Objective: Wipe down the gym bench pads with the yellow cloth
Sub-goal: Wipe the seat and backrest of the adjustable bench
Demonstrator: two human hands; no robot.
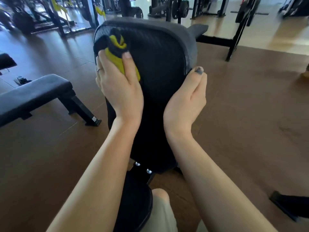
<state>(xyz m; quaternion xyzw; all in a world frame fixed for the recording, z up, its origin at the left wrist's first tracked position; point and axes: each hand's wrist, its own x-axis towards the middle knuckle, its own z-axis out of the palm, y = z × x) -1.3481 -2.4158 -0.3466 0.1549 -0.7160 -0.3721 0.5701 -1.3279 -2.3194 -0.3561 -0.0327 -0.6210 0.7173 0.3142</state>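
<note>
The yellow cloth (122,61) is lying bunched against the upper left part of the inclined back pad (155,67), a crumpled wad of soft fabric with a dark trim or dark side twisting through the yellow folds. The left hand (120,87) is gripping it, the thumb lying along the right of the bundle and the fingers (99,67) curling round the pad's left edge (a thin ring is showing on one of them). The pad itself is a tall, rounded black cushion covered in a finely textured, woven-looking vinyl with a stitched seam running just inside its border, and it is narrowing toward the bottom, where two shiny bolt heads (143,167) are sitting on its bracket. The right hand (185,101) is cupping the pad's right edge, thumb tip with a dark-painted nail resting at the rim, the other fingers wrapping behind out of sight. Below, the round black seat pad (133,203) is lying just beside a bare knee (160,195) and pale shorts. To the left a flat bench (33,94) with smooth dark padding and black steel legs is standing on the brown wood-look floor (242,123). Blurred racks and weight plates (181,8) are filling the background.
</note>
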